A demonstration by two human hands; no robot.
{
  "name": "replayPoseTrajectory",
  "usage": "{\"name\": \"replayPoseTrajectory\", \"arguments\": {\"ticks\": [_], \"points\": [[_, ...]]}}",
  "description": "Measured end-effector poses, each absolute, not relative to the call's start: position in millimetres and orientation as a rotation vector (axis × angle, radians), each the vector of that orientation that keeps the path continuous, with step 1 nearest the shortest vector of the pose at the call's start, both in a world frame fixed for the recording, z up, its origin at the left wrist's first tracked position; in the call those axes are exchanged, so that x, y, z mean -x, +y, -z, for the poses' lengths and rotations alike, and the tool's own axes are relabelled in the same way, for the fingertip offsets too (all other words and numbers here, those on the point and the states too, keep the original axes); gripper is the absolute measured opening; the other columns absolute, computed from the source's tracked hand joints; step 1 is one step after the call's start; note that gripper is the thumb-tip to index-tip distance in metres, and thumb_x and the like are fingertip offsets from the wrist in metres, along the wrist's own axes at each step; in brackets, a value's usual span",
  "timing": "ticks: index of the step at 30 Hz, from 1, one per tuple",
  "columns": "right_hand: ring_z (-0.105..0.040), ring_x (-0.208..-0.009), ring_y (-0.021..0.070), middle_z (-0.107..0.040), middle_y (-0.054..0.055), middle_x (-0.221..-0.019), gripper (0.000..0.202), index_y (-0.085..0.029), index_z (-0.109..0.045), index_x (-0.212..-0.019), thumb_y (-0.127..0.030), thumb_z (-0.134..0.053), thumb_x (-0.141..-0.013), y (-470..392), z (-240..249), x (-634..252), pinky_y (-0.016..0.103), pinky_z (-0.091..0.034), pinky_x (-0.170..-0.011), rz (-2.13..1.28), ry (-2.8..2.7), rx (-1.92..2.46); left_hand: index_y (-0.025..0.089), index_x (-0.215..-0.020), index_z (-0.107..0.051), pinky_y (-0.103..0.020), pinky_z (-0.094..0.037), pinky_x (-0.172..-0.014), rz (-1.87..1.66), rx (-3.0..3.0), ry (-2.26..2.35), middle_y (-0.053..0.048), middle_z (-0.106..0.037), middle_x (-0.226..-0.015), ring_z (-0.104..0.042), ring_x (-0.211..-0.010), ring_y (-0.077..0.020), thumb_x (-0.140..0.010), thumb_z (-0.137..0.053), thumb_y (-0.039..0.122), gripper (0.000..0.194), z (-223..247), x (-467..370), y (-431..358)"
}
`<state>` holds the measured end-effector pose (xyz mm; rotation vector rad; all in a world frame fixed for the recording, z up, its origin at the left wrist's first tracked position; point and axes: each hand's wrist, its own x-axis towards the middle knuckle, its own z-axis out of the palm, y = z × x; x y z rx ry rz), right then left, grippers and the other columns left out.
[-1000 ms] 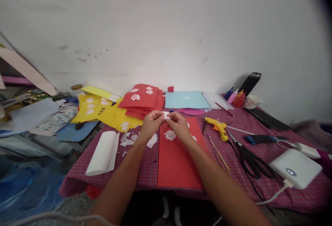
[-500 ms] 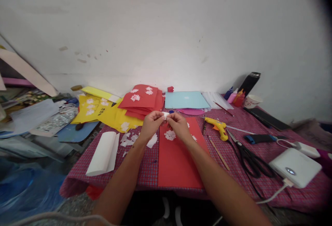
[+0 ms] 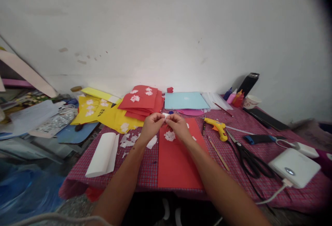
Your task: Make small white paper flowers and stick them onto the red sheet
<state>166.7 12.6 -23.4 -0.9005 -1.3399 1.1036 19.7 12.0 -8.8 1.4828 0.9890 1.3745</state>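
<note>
A small piece of white paper [image 3: 166,115] is pinched between the fingertips of my left hand [image 3: 152,125] and my right hand [image 3: 178,126]. Both hands are closed on it, above the top end of a red paper sheet [image 3: 178,165]. White paper blossoms lie on that sheet; one blossom [image 3: 169,136] shows whole, while others are partly covered by my right hand. Left of the sheet are torn white paper scraps [image 3: 127,140] and a larger white scrap [image 3: 152,142] beside my left wrist. A folded white paper sheet [image 3: 101,154] lies farther left.
Behind are red cards [image 3: 138,98] with blossoms, yellow sheets [image 3: 88,110] and a light blue sheet [image 3: 185,100]. On the right lie a yellow glue gun [image 3: 217,126], black-handled scissors [image 3: 250,158], a wooden stick [image 3: 219,154], a white power bank [image 3: 295,167], paint bottles [image 3: 234,98] and a black flask [image 3: 249,84].
The white paper between my fingertips has turned slightly and shows a flatter shape. Both hands keep nearly the same place; the view has shifted a little.
</note>
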Motion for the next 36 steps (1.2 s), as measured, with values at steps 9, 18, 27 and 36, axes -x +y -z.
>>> {"name": "replayPoseTrajectory", "arguments": {"ticks": [9,18,27,36], "points": [[-0.049,-0.049,0.0100,-0.061,-0.002,-0.065,0.018,-0.019,-0.061,-0.075,-0.036,-0.066,-0.079,12,21,-165,0.023,-0.040,-0.048,-1.108,-1.322,0.929,0.015,-0.088,-0.070,-0.027,-0.051,-0.073,-1.343,-1.566,1.032,-0.005,-0.071,-0.085,-0.065,-0.077,-0.0152,-0.080,-0.064,0.028,0.016,9,-17,13],[-0.052,-0.051,0.0110,-0.059,-0.002,-0.062,0.016,-0.019,-0.064,-0.075,-0.035,-0.067,-0.075,7,15,-167,0.023,-0.041,-0.049,-1.135,-1.317,0.925,0.016,-0.087,-0.070,-0.026,-0.050,-0.073,-1.381,-1.593,1.082,-0.005,-0.072,-0.085,-0.065,-0.078,-0.0154,-0.078,-0.066,0.027,0.015,8,-19,11],[-0.052,-0.051,0.0114,-0.060,0.000,-0.064,0.022,-0.017,-0.069,-0.076,-0.040,-0.069,-0.074,6,12,-167,0.023,-0.039,-0.046,-1.209,-1.208,0.958,0.020,-0.089,-0.073,-0.027,-0.049,-0.074,-1.386,-1.802,1.178,-0.004,-0.072,-0.087,-0.065,-0.081,-0.0173,-0.081,-0.063,0.024,0.013,5,-19,7],[-0.049,-0.047,0.0107,-0.057,-0.002,-0.057,0.022,-0.018,-0.067,-0.073,-0.039,-0.072,-0.071,8,13,-168,0.022,-0.037,-0.044,-1.270,-1.136,0.920,0.021,-0.088,-0.073,-0.027,-0.048,-0.077,-1.410,-1.874,1.158,-0.004,-0.072,-0.088,-0.065,-0.084,-0.0185,-0.081,-0.064,0.022,0.012,3,-19,5]]}}
